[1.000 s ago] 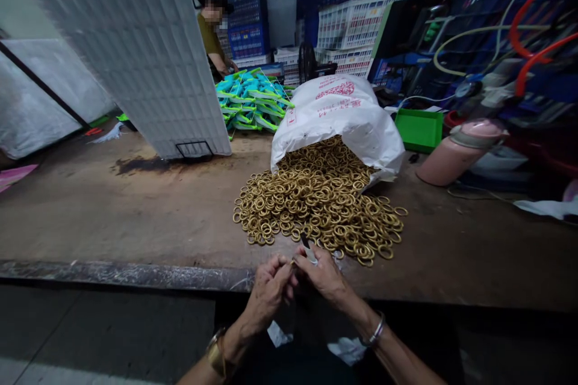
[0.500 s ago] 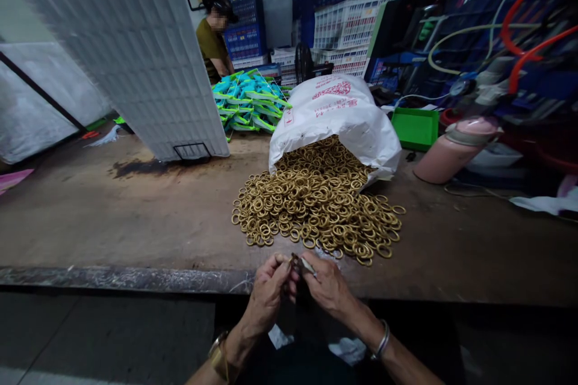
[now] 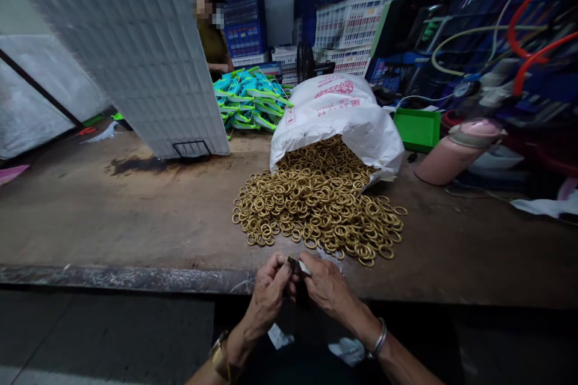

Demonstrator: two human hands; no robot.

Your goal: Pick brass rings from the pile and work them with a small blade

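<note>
My left hand is closed in a pinch over the table's front edge. A small gold-coloured piece glints at its fingertips, mostly hidden by them. Close against it, my right hand grips a small tool with a pale handle and a dark tip that meets the left fingertips. The tool's exact kind is unclear. Just beyond both hands lies a heap of gold-coloured rings, spilling from the mouth of a white sack with red print that rests on its side.
A tall white ribbed panel stands at left on the wooden table. Behind are turquoise-and-green pieces and a person. To the right are a green tray, a pink bottle and orange hose.
The tool in my right hand has turned slightly, and its dark tip shows more clearly. Both hands stay nearly in place. The person behind has shifted left, with the head turned.
</note>
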